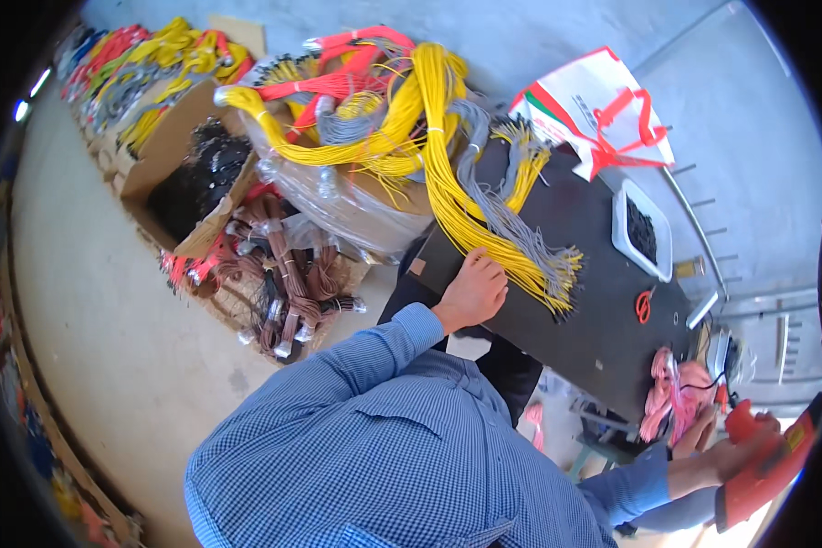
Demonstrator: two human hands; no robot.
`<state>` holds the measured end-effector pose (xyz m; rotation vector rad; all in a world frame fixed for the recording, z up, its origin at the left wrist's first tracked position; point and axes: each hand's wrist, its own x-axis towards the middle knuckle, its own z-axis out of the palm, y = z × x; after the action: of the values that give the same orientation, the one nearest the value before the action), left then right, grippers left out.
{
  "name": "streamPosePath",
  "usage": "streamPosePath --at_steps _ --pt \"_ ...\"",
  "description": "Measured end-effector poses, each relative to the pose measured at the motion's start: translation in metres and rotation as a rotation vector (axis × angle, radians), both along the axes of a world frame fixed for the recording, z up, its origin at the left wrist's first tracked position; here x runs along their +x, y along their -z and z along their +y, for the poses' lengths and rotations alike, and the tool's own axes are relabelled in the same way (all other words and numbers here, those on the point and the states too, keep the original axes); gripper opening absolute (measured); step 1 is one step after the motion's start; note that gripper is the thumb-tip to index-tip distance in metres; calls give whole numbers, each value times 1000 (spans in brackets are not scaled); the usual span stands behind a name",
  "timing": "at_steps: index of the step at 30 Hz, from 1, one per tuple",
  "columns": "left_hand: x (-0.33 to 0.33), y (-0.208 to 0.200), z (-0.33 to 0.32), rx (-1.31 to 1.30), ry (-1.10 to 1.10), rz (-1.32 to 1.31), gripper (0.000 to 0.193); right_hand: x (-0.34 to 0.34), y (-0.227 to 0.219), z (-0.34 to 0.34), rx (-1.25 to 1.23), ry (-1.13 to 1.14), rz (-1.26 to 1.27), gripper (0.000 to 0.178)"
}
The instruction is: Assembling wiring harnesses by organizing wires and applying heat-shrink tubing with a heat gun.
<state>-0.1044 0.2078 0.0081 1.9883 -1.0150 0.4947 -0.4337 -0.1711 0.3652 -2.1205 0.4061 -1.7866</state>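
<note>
My left hand (475, 288) rests at the near edge of the dark table (594, 356), its fingers curled in, with nothing visible in them. Just beyond its fingertips lies a long bundle of yellow wires (457, 196), tied partway along, with grey wires (495, 215) beside it. Far to the right, my right hand (749, 449) is closed round a red object (767, 479) with a dark, blurred patch. Its kind is unclear at the rim of the view. Close by, another hand (700, 429), apparently a co-worker's, is near bundles of pink wire (674, 388).
A plastic-lined box heaped with red, yellow and grey wires (338, 196) adjoins the table. Left of it stand a carton of black parts (201, 178) and brown wire bundles (292, 274). The table bears a white tub (639, 228), red-handled scissors (644, 306) and a white-red bag (594, 105).
</note>
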Motion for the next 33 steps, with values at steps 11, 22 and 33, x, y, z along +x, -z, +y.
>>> streamPosePath --at_steps 11,22,33 --pt "-4 -9 -6 13 -123 -96 13 95 95 90 184 -370 -61 19" --pt "-12 -12 -16 59 -62 -153 16 68 126 36 268 -437 -338 26" --pt "5 -7 -23 108 -30 -55 15 53 102 14 268 -390 -328 39"
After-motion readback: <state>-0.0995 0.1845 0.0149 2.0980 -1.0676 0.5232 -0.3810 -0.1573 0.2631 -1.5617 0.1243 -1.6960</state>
